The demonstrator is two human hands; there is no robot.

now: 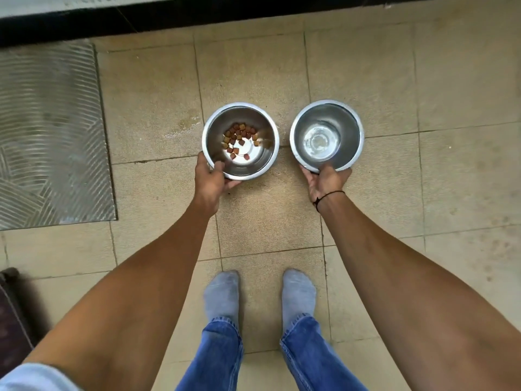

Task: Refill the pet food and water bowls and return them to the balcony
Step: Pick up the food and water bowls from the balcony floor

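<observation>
— Beige tile floor (253,66), is that, all the way across?

— Yes, square tiles with dark grout lines, a bit stained and speckled. At far left lies a grey mat (48,136) with a ribbed pattern of curved lines; near left, a dark rug edge (11,314) shows, blurred. Along the far side runs a black threshold strip (197,15) with a pale surface beyond it.

— And the hands, going left to right?

— The left hand (210,180) grips the near rim of the food bowl (265,162) — thumb hooked inside, fingers curled under the outside. That steel bowl holds a small cluster of brown and tan kibble (239,138) on its far-left inner bottom. Just beside it, to the right and not touching, is the water bowl (349,136), also steel; its bottom shows pale, and I cannot tell how much water is in it. The right hand (324,182) clasps its near rim, thumb over the edge, and a thin black cord (328,196) circles that wrist.

— Are the bowls resting on the tiles?

— Cannot tell; both sit low over the floor, held at about the same height.

— Any writing or brand marks?

— None readable on bowls or mat. Near the centre stand two feet in grey socks (222,294) below blue jeans (214,356).
</observation>
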